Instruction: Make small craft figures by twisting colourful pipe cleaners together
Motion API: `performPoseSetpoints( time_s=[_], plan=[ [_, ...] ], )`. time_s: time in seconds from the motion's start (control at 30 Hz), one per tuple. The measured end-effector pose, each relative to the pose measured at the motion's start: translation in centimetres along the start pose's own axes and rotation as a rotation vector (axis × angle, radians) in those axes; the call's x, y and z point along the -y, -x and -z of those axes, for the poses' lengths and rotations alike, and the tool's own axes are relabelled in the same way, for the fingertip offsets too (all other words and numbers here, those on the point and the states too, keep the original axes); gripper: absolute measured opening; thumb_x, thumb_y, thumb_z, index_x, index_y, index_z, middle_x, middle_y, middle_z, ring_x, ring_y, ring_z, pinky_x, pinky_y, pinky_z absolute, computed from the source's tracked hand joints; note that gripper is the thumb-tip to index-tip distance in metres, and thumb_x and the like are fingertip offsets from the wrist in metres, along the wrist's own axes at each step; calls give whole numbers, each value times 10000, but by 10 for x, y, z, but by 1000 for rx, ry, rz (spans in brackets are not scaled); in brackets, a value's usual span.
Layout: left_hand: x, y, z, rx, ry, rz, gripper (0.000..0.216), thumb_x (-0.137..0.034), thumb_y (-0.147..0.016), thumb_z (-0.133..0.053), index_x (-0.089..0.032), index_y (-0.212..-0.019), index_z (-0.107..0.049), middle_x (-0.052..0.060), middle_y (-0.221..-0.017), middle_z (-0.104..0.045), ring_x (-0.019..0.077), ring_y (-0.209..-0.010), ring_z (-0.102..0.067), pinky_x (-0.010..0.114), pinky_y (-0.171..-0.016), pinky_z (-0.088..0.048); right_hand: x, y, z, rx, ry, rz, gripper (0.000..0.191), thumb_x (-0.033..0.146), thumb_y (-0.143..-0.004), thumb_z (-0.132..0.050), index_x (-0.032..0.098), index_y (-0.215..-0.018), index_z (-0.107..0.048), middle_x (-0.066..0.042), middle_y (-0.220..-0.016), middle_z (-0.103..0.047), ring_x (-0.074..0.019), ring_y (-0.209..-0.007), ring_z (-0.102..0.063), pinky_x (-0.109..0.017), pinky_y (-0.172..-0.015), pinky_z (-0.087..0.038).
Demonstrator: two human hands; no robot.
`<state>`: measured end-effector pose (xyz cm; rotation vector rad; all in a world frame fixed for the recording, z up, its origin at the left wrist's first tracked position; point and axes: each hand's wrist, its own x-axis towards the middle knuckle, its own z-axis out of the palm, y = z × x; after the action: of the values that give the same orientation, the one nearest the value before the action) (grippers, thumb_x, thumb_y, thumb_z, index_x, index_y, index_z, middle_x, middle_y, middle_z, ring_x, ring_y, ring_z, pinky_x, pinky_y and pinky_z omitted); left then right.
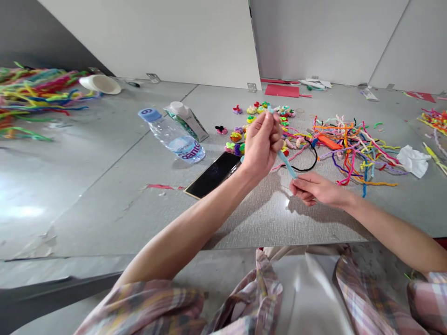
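My left hand [262, 142] is raised over the table with its fingers closed around a light-blue pipe cleaner [287, 165]. A bit of light blue sticks out above the thumb and fingertips. Lower and to the right, my right hand [314, 190] pinches the other part of the pipe cleaner between thumb and fingers. The stretch between the two hands runs slanting and looks straight. Behind my left hand lie several small colourful pipe-cleaner pieces [236, 137], partly hidden by it. A loose pile of pipe cleaners [349, 144] spreads beyond my right hand.
Left of my hands are a black-screened phone [214, 174], a tilted-looking clear bottle [174, 139] and a carton [188, 122]. More pipe cleaners [38, 95] and a white cup [101, 84] lie far left. Crumpled tissue [414, 161] sits at right; a white panel [157, 42] stands behind.
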<state>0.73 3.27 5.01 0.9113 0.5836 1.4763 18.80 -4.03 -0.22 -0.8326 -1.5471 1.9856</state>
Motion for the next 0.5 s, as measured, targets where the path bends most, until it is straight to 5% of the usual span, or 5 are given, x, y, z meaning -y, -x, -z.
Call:
performPoseSetpoints(
  time_s=[0.07, 0.17, 0.3, 0.37, 0.5],
  plan=[
    [-3, -9, 11, -20, -4, -42, 345, -300, -1132, -599, -230, -794, -593, -65, -627, -317, 83, -456, -250, 227, -374, -230, -3, 4, -5, -31, 157, 12, 525, 722, -1032, -586, 226, -863, -627, 87, -611, -344, -108, -519, -284, -247, -489, -282],
    [-7, -22, 28, -12, -25, -88, 330, -295, -1124, -617, -245, -798, -598, -61, -603, -321, 90, -445, -254, 268, -380, -198, 7, 15, -8, -98, 621, 82, 410, 515, -1096, -568, 218, -830, -668, 23, -649, -533, -129, -589, -469, -272, -588, -350],
    [-11, -26, 36, -18, 17, -35, 326, -285, -1123, -617, -248, -802, -573, -77, -570, -301, 83, -420, -219, 247, -374, -185, 54, 35, 37, -188, 976, -13, 185, 257, -937, -803, 211, -763, -759, 7, -679, -671, -131, -627, -559, -287, -655, -388],
    [-12, -21, 30, -37, 41, 32, 323, -279, -1130, -605, -239, -813, -559, -86, -568, -303, 71, -415, -202, 215, -370, -189, 85, 47, 87, -441, 1072, -63, 114, 220, -999, -719, 188, -958, -820, -15, -761, -729, -128, -631, -575, -290, -668, -416],
    [-8, -8, 13, -34, 5, 210, 353, -274, -1147, -568, -198, -802, -564, -96, -588, -312, 39, -420, -214, 149, -372, -204, 125, 75, 198, -1122, 1253, -131, 374, 110, -1124, -410, 14, -1356, -687, -237, -1140, -764, -175, -896, -675, -383, -874, -482]
  ],
)
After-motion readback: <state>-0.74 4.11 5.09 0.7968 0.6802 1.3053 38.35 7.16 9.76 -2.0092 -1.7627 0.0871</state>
